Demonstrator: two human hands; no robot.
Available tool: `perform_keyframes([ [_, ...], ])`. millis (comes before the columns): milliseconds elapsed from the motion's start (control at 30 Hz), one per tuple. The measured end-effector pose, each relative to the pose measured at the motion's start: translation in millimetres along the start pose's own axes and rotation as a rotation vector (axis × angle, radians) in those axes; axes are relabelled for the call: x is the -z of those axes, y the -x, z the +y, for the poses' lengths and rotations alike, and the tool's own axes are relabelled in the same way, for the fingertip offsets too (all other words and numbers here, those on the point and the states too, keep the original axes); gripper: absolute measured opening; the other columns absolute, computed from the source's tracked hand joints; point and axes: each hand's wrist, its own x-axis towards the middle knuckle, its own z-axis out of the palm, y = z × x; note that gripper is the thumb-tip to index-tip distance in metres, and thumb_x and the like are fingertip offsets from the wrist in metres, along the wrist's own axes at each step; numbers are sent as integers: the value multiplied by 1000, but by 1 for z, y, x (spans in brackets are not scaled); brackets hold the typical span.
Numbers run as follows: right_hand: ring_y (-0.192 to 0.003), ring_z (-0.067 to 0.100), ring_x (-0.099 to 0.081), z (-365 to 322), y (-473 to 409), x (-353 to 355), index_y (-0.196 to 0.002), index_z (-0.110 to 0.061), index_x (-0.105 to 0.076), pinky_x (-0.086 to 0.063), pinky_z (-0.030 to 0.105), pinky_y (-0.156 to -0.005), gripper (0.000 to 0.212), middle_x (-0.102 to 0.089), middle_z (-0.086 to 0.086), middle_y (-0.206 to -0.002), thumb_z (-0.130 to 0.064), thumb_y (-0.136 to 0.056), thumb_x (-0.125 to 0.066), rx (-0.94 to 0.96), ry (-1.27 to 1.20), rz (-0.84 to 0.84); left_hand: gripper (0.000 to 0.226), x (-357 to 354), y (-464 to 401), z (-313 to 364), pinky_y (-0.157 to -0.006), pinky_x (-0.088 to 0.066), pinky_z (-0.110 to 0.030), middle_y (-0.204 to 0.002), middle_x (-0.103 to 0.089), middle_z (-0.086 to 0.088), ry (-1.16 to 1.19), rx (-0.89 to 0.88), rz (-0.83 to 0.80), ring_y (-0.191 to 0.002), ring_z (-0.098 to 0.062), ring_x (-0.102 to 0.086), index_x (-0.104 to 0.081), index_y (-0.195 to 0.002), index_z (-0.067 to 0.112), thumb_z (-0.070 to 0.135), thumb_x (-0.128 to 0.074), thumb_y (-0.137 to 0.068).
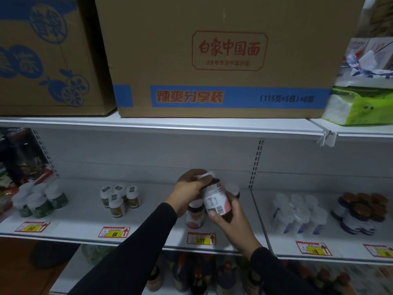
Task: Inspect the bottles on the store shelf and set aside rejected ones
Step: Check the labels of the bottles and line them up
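Close in, both my sleeves reached up to the middle shelf (89, 222), and I held one dark bottle (217, 201) tilted above the shelf's front, just over the price tag marked 299 (201, 239). My right hand (231, 220) cupped its lower end from beneath, fingers (212, 215) curled round the base; my left hand (189, 191) gripped the white cap end from above. The label, pink at its lower part with a barcode, faced me. To do this check well, I judged I should turn the bottle slowly between both hands, bring the printed panel toward the light, and read the date before deciding. The grip looked secure, though the dim aisle made small print hard to read. Just behind stood a sister bottle (194, 216) on the shelf, with another white cap (232, 188) beyond. Farther off sat clusters of white-capped jars (119, 199), and overhead a large cardboard carton (223, 60).
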Motion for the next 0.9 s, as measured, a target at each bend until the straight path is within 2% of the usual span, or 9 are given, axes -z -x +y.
perform_keyframes([
  [100, -111, -4, -58, -2, -1, 2, -133, -37, -38, -52, 25, -90, 64, -58, -17, -124, -32, -82, -77, 1, 22, 11, 31, -2, 1, 0, -75, -57, -30, -112, -68, -7, -30, -14, 16, -98, -23, -69, -64, -112, 17, 29, -73, -85],
  [200, -111, 4, -61, -4, -1, 3, -137, -29, -42, -53, 39, -96, 67, -62, -14, -121, -47, -78, -69, -6, -38, 28, 27, -1, 1, 2, -71, -54, -26, -113, -69, -8, -3, 15, -19, -98, -22, -69, -63, -115, 18, 28, -67, -90],
  [267, -112, 8, -62, -3, -2, 3, -139, -28, -42, -53, 43, -97, 69, -62, -11, -123, -52, -77, -63, -16, -68, 22, 25, -1, 1, 3, -72, -55, -28, -114, -69, -7, 6, 30, -47, -99, -23, -69, -63, -117, 20, 25, -64, -93],
  [400, -111, 3, -61, -2, -2, 2, -131, -38, -42, -54, 35, -95, 54, -62, -15, -121, -43, -82, -64, -7, -75, -9, 27, -2, 2, 4, -77, -57, -32, -113, -69, -8, -2, 16, -1, -98, -23, -69, -63, -116, 19, 25, -67, -90],
  [533, -109, -1, -61, -1, -2, 3, -125, -51, -40, -54, 28, -90, 62, -58, -17, -122, -47, -75, -77, -5, -21, -4, 32, -4, 1, 4, -76, -56, -30, -111, -69, -9, -22, 4, 38, -98, -22, -68, -62, -114, 15, 28, -72, -87],
  [667, -106, -2, -62, -1, -3, 2, -124, -43, -46, -53, 22, -86, 50, -64, -15, -118, -25, -86, -73, 2, -24, -32, 33, -5, 0, 3, -77, -54, -30, -107, -70, -7, -64, -7, 62, -96, -21, -68, -65, -110, 15, 32, -74, -84],
  [767, -108, 5, -64, 0, -4, 3, -129, -32, -50, -54, 31, -94, 39, -69, -13, -113, -22, -93, -64, -7, -67, -24, 19, -4, 1, 7, -68, -51, -24, -106, -70, -7, -72, -17, 55, -91, -18, -67, -67, -104, 18, 29, -68, -89],
  [833, -109, 8, -64, 0, -4, 2, -124, -35, -53, -53, 38, -97, 33, -68, -16, -114, -28, -93, -62, -15, -80, -10, 15, -3, 2, 9, -62, -50, -19, -106, -69, -7, -90, -19, 47, -87, -16, -66, -67, -104, 19, 26, -65, -91],
  [900, -110, 9, -64, -1, -4, 0, -123, -37, -53, -53, 40, -98, 36, -68, -16, -115, -37, -88, -61, -24, -79, -9, 18, -3, 4, 10, -61, -51, -18, -108, -69, -8, -111, -24, 30, -88, -17, -67, -65, -108, 19, 25, -66, -91],
])
